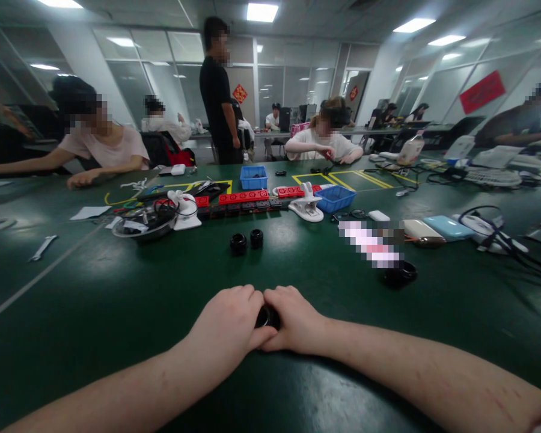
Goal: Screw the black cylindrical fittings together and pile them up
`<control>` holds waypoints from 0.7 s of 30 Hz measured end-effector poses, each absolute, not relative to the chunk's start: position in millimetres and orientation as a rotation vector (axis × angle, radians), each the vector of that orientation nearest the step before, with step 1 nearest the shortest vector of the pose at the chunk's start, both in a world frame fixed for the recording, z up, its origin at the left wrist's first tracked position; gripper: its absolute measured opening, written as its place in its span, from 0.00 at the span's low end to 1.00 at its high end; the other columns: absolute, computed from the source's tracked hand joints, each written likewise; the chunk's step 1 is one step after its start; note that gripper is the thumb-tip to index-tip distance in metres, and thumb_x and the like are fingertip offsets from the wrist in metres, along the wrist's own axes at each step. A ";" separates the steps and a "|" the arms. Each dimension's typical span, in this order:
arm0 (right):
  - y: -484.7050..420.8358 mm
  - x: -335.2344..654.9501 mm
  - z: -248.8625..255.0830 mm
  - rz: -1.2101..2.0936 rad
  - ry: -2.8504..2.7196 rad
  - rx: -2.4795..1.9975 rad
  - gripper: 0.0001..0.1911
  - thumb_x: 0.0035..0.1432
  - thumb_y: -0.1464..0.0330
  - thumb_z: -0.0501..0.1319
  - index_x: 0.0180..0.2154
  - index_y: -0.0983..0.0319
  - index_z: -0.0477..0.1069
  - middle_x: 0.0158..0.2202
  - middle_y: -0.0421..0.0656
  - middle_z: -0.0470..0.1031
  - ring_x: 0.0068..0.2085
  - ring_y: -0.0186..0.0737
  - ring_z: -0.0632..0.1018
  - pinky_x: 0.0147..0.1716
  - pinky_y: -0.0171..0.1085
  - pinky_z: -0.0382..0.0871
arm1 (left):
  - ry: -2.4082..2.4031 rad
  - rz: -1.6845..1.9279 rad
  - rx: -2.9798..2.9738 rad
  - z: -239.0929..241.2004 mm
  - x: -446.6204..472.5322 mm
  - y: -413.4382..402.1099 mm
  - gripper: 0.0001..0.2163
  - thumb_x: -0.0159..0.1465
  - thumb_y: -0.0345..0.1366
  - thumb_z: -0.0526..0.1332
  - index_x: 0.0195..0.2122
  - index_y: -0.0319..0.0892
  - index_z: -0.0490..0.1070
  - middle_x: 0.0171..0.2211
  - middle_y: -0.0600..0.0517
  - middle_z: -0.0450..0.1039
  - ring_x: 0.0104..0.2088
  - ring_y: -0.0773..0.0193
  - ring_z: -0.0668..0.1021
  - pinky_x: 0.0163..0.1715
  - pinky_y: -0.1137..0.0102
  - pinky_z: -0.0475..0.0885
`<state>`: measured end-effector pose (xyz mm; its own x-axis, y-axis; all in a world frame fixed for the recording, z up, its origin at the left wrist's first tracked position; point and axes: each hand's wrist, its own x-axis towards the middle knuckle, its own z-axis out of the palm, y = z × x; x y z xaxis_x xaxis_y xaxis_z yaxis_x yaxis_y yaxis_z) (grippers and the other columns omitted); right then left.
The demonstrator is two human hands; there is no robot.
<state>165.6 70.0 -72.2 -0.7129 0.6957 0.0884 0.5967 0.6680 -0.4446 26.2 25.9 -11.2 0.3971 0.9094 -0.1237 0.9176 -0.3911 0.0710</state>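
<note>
Left hand (229,317) and right hand (294,320) together grasp a black ring (274,319), apparently steadying it. The next move likely calls for even pressure

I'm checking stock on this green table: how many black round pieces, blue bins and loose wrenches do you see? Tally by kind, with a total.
Black round pieces: 4 (the held piece between the left hand and right hand, the pair ahead, and the right-side piece)
Blue bins: 2
Loose wrench: 1
Total: 7
</note>
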 end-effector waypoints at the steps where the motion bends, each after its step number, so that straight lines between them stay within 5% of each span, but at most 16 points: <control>1: 68.1 164.7 -72.7 0.536 -2.633 -1.058 0.21 0.37 0.57 0.67 0.31 0.63 0.66 0.28 0.40 0.69 0.29 0.38 0.69 0.30 0.36 0.57 | 1.690 -0.095 2.542 -13.2 28.3 25.1 0.13 0.59 0.42 0.60 0.34 0.35 0.71 0.32 0.46 0.71 0.34 0.54 0.74 0.34 0.62 0.68; 9: 71.3 171.4 -69.8 0.581 -2.676 -0.917 0.33 0.37 0.44 0.63 0.37 0.64 0.67 0.32 0.43 0.71 0.34 0.43 0.70 0.35 0.40 0.58 | 1.592 0.086 2.587 -16.2 13.8 32.2 0.20 0.55 0.53 0.60 0.34 0.38 0.69 0.32 0.48 0.70 0.34 0.53 0.72 0.35 0.59 0.66; 13: 82.5 178.1 -65.0 0.742 -2.739 -0.720 0.33 0.39 0.52 0.67 0.46 0.62 0.65 0.38 0.43 0.71 0.39 0.43 0.71 0.39 0.40 0.59 | 1.204 0.171 2.500 -5.2 -4.1 39.5 0.15 0.57 0.41 0.62 0.45 0.45 0.68 0.42 0.51 0.69 0.42 0.58 0.71 0.43 0.64 0.65; 17: 91.2 181.3 -63.1 0.820 -2.785 -0.646 0.24 0.42 0.58 0.68 0.40 0.62 0.69 0.36 0.41 0.71 0.39 0.40 0.70 0.40 0.38 0.59 | 0.979 0.111 2.407 -0.2 -14.5 45.6 0.16 0.59 0.30 0.60 0.48 0.51 0.67 0.49 0.55 0.66 0.49 0.63 0.69 0.49 0.71 0.61; 21: 92.6 180.9 -66.6 0.828 -2.751 -0.644 0.19 0.43 0.60 0.68 0.37 0.63 0.70 0.33 0.39 0.70 0.36 0.37 0.70 0.37 0.36 0.59 | 0.969 0.096 2.352 -2.5 -15.9 49.2 0.16 0.59 0.29 0.61 0.48 0.52 0.68 0.48 0.55 0.66 0.49 0.64 0.69 0.49 0.72 0.60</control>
<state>180.9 92.6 -66.6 -0.8861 0.4595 0.0611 0.3494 0.7486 -0.5635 -15.9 49.2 -2.5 0.7324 0.6641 -0.1505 0.6219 -0.5624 0.5450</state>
